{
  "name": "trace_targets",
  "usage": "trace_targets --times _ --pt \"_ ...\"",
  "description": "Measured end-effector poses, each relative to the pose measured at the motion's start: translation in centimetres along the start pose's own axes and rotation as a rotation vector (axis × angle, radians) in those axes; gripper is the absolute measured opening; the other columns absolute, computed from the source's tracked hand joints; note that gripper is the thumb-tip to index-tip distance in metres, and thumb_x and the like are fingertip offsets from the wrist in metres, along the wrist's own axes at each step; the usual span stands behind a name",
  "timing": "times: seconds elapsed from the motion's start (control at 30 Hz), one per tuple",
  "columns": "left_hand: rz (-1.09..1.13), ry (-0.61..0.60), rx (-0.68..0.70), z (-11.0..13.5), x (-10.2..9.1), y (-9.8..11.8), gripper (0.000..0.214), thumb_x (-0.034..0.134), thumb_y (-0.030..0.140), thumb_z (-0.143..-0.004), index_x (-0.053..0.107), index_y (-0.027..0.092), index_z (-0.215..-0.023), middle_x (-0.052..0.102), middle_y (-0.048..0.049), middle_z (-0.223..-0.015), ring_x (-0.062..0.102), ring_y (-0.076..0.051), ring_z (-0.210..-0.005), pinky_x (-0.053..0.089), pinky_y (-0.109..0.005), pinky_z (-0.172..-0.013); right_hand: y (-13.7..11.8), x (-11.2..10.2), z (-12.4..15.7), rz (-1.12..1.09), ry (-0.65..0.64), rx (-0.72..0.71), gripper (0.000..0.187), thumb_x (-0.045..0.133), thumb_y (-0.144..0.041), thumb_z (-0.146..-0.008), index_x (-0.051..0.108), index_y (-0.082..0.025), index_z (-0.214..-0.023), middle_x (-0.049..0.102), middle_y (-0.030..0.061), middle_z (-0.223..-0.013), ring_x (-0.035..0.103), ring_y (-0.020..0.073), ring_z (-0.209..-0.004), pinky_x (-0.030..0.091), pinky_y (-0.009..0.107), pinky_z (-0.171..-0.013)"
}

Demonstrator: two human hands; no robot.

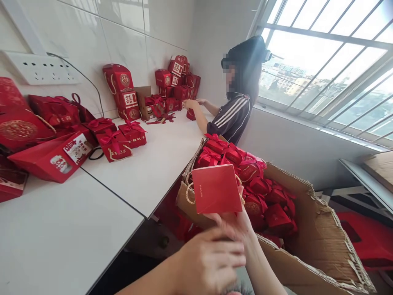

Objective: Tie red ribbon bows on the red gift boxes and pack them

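Observation:
A small red gift box (215,189) with gold rope handles is held up in front of me by my right hand (236,223), whose fingers grip its lower edge. My left hand (208,262) hovers just below it with the fingers curled together; I cannot see anything in it. Behind the box an open cardboard carton (319,237) holds several red ribboned gift boxes (260,192).
A white table (147,172) carries red gift boxes (118,141) and red bags (52,157) at the left and a stack of red boxes (175,84) at the far wall. Another person (236,98) sits at the far end handling boxes. Windows fill the right.

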State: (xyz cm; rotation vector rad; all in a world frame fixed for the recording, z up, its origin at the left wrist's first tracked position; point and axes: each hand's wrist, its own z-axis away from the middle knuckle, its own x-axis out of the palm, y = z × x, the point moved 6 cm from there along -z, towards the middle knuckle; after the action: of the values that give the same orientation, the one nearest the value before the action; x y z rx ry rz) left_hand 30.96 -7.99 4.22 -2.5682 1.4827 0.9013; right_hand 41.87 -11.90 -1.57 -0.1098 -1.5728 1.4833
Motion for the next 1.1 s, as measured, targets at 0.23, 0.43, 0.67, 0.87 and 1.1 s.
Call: trace_targets --times 0.23,0.43,0.67,0.87,1.1 --pt "-0.068 0.230 -0.167 -1.2 -5.7 -1.2 0.022 0.040 0.017 -0.084 0.059 0.023 -0.093 0.073 -0.0033 -0.094 0.066 -0.019 -0.097 0.045 -0.040 -0.095 0.3 1.1 0.3 -0.265 -0.053 0.107 0.068 0.043 -0.076 -0.074 0.064 -0.020 -0.108 0.066 0.0061 -0.109 0.062 0.0178 -0.094 0.053 0.029 -0.084" --pt "-0.334 0.423 -0.294 -1.1 -8.6 -3.2 0.032 0.043 0.009 -0.075 0.053 0.022 -0.103 0.067 -0.0086 -0.107 0.059 -0.023 -0.108 0.043 -0.046 -0.093 0.5 1.3 0.2 -0.208 -0.071 0.120 0.065 0.046 -0.078 -0.071 0.060 -0.028 -0.112 0.060 0.0032 -0.123 0.057 0.0228 -0.109 0.052 0.040 -0.085" --pt "-0.216 0.104 0.093 -0.2 -3.0 -0.4 0.023 0.041 0.014 -0.080 0.061 0.023 -0.087 0.072 0.0021 -0.097 0.063 -0.013 -0.101 0.033 -0.029 -0.105 -0.4 -1.1 1.0 -0.276 0.063 0.064 0.050 0.053 -0.067 -0.076 0.066 -0.023 -0.097 0.066 0.0047 -0.110 0.060 0.0198 -0.104 0.054 0.031 -0.086" --pt "-0.144 0.022 -0.111 1.2 0.3 -5.0 0.026 0.041 0.008 -0.077 0.060 0.020 -0.089 0.071 -0.0034 -0.087 0.064 -0.016 -0.090 0.043 -0.035 -0.094 -2.1 -4.0 3.7 -0.271 0.092 0.030 0.052 0.048 -0.067 -0.079 0.061 -0.027 -0.108 0.062 0.0051 -0.118 0.053 0.0182 -0.114 0.057 0.025 -0.077" --pt "-0.268 -0.170 -0.336 4.8 4.0 -9.4 0.039 0.041 0.007 -0.082 0.054 0.020 -0.116 0.063 -0.0058 -0.120 0.052 -0.019 -0.119 0.033 -0.038 -0.106 -5.6 -9.2 6.0 0.251 0.484 -0.320 0.066 0.049 -0.079 -0.068 0.056 -0.030 -0.111 0.059 0.0054 -0.116 0.053 0.0256 -0.112 0.054 0.043 -0.084"
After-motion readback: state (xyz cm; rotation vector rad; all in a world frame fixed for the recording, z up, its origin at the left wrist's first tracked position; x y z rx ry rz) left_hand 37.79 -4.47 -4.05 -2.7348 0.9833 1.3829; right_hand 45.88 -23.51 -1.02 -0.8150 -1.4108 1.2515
